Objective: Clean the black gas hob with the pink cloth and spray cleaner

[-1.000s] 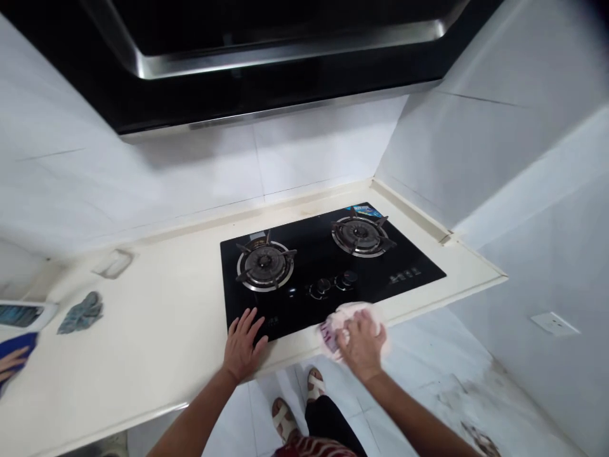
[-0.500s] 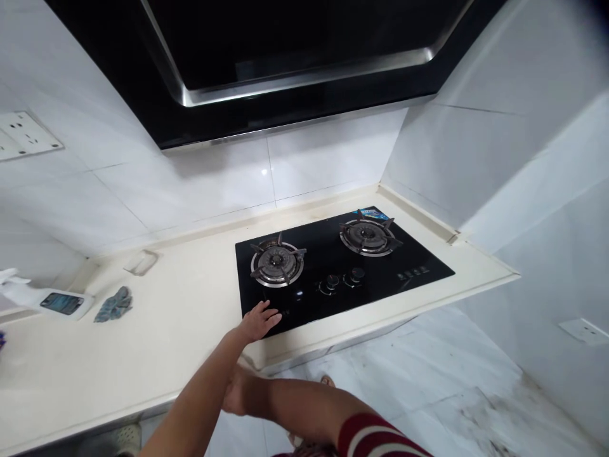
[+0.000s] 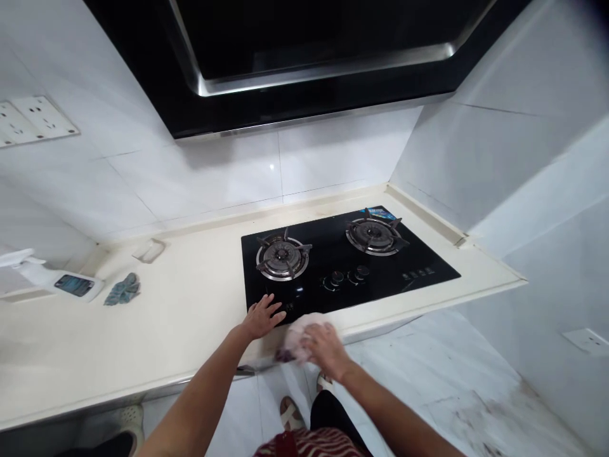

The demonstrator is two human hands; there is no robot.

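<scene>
My left hand lies with its fingers spread on the front left corner of the black glass gas stove. To its right, my right hand presses on a pale pinkish-white cloth at the counter's front edge, just below the stove. Motion blurs the cloth, and a dark purplish patch shows at its lower end. Two burners with metal pan supports, the left burner and the right burner, sit on the glass, and two black knobs stand between them near the front.
On the cream countertop at the left are a white spray bottle lying tilted, a crumpled blue-grey cloth and a small clear piece. A black range hood hangs above. Wall sockets are at the left.
My right hand has come out from beneath my left forearm and moved right, bringing the cloth into sight along the front edge. My left hand stays on the stove's corner. The view has shifted slightly.
</scene>
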